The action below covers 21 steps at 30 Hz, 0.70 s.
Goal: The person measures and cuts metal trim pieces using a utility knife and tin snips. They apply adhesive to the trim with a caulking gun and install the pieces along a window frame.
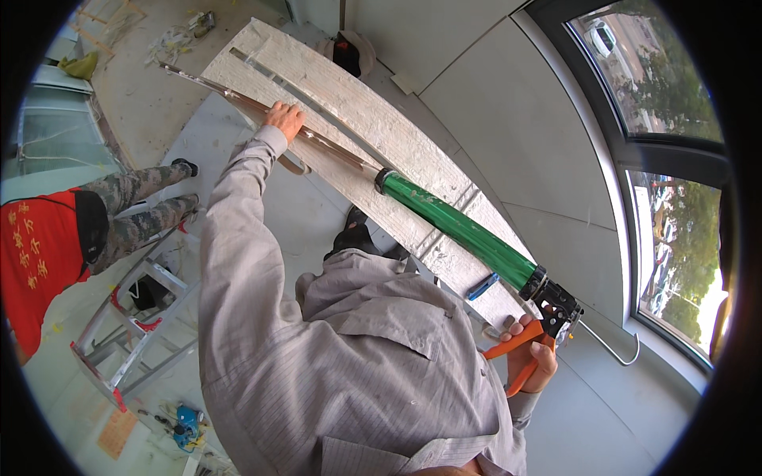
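Two bare hands are occupied: the left hand (284, 120) has its fingers bent over a long brown strip (329, 149), while the right hand (536, 362) is wrapped about the orange handles (516, 341) of a green gun (460, 230). The gun slants over the near end of the tabletop (278, 59), a narrow, white-spattered board; its front end meets the strip, though whether they touch is unclear. The strip runs from there along the tabletop, its far tip reaching past the edge. From the gun's rear, a metal rod (615, 357) ends in a hook. A blue cutter (482, 286) lies on the tabletop beside the gun.

To the left, a person in a red top (44, 258) is near a ladder (155, 274). A blue tool (188, 424) sits on the floor (254, 230). Windows (675, 246) stand at right.
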Tool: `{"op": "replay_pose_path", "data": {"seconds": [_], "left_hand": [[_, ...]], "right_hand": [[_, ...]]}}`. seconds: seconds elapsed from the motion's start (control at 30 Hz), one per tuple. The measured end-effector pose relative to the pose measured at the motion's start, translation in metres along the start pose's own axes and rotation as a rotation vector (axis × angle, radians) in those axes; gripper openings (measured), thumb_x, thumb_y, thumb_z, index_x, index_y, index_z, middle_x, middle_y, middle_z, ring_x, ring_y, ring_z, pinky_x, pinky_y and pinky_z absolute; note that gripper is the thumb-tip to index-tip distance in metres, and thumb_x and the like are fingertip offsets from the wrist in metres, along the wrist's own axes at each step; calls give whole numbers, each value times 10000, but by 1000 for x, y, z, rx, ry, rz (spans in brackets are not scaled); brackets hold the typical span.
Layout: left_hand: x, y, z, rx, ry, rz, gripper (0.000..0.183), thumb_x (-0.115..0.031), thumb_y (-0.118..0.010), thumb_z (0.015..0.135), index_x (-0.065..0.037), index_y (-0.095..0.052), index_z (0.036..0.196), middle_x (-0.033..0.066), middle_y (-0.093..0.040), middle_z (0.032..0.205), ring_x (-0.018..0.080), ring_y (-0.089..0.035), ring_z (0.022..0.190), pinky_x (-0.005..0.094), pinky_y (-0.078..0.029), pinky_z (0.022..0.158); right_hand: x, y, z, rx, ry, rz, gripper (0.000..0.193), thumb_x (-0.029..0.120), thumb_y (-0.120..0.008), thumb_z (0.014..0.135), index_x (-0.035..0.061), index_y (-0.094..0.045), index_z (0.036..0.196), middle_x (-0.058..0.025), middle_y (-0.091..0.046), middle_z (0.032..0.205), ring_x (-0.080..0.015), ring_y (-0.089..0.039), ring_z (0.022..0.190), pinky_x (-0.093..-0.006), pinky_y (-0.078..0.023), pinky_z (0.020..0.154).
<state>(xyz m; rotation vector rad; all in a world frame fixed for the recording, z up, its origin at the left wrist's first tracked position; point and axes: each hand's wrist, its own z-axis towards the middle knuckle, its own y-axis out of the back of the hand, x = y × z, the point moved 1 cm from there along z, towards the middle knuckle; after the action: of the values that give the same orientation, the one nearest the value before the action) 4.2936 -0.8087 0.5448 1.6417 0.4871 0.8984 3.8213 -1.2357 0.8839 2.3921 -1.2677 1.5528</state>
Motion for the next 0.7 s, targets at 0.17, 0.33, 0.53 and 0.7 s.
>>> {"op": "replay_pose_path", "data": {"seconds": [0.17, 0.33, 0.53, 0.7], "left_hand": [[-20, 12, 1, 34, -81, -92, 157, -116, -573, 947, -116, -646, 1085, 106, -644, 1105, 258, -633, 1077, 417, -417, 1014], [-83, 35, 5, -86, -330, -184, 185, -87, -624, 867, -120, -642, 1048, 118, -632, 1058, 275, -634, 1055, 434, -413, 1031], [-110, 36, 7, -182, -335, -346, 153, -46, -647, 792, -118, -634, 927, 114, -627, 984, 298, -647, 982, 458, -441, 1035], [-91, 30, 1, -258, -320, -317, 116, -48, -635, 805, -116, -640, 898, 115, -630, 966, 294, -649, 976, 465, -444, 1030]], "right_hand": [[0, -2, -3, -24, 21, 14, 518, 105, -592, 760, -76, -588, 1245, -163, -609, 1162, -280, -634, 1018, -466, -534, 908], [2, -11, -1, -10, 15, -9, 495, 110, -596, 769, -76, -587, 1227, -169, -607, 1161, -276, -632, 1023, -458, -532, 889], [9, -21, -8, -85, 51, -28, 577, 65, -589, 806, -12, -515, 1373, -175, -634, 1086, -283, -658, 913, -454, -552, 772], [9, -24, -12, -48, 48, -51, 715, 51, -583, 821, 46, -387, 1509, -180, -621, 1127, -271, -647, 953, -452, -556, 790]]}}
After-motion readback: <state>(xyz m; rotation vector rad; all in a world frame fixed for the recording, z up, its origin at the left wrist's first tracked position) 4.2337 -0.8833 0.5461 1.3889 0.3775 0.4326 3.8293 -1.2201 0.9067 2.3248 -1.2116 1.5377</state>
